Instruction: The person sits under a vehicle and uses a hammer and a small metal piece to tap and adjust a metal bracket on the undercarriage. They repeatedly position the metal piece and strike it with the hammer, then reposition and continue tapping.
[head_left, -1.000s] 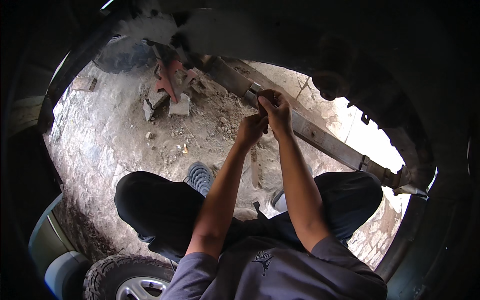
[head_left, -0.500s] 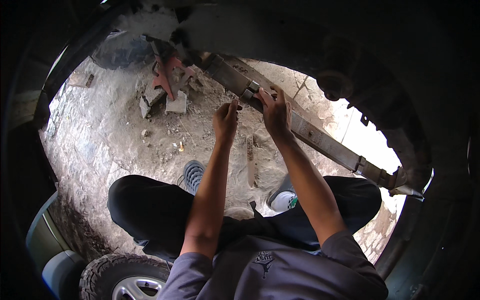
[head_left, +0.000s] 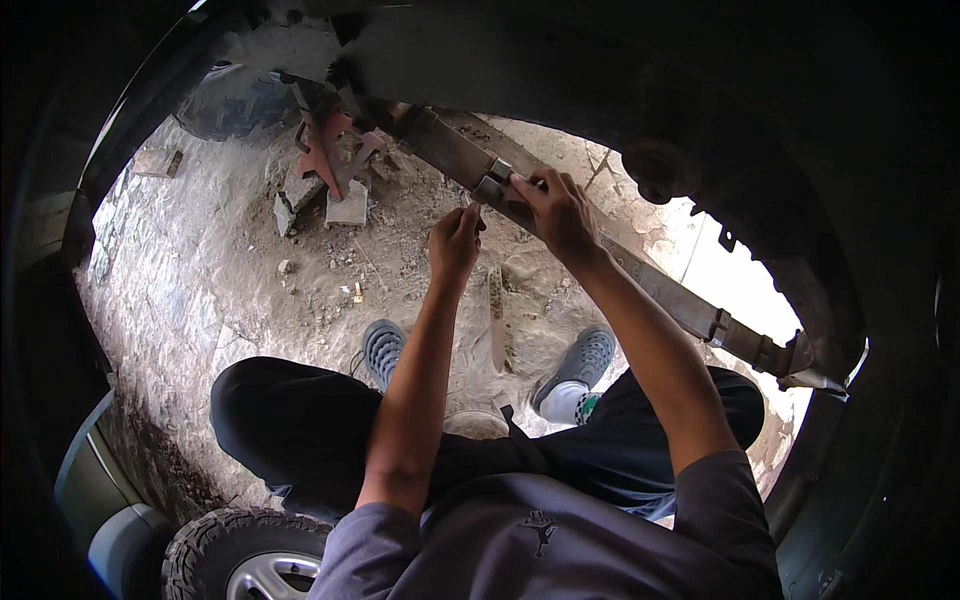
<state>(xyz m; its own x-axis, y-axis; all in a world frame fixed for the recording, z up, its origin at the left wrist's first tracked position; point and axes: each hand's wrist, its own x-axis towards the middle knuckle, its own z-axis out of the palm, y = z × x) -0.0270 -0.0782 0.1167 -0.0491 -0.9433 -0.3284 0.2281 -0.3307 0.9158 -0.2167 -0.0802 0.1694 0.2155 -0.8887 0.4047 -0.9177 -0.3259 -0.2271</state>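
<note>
In the head view, a long metal bar (head_left: 445, 152) is seen slanting from the upper middle down to the right, beneath the dark underside of a vehicle (head_left: 560, 70). Around its upper part a metal clamp (head_left: 489, 187) is fitted. The right hand (head_left: 562, 212) is held over the bar, with thumb and fingers bent and only narrowly parted, their tips right at the clamp; whether anything is pinched between them cannot be told. The left hand (head_left: 455, 243) is placed just below the bar, near the clamp, with its fingers curled in and the thumb close against them; whether something small is gripped there cannot be told either. On the dirt ground (head_left: 230, 260), a flat strip (head_left: 496, 315) is seen lying between the two shoes (head_left: 588, 355). Farther off, a red stand (head_left: 318, 155) is seen beside a broken block (head_left: 347, 204). At the lower left, a wheel (head_left: 195, 560) is partly shown.
</note>
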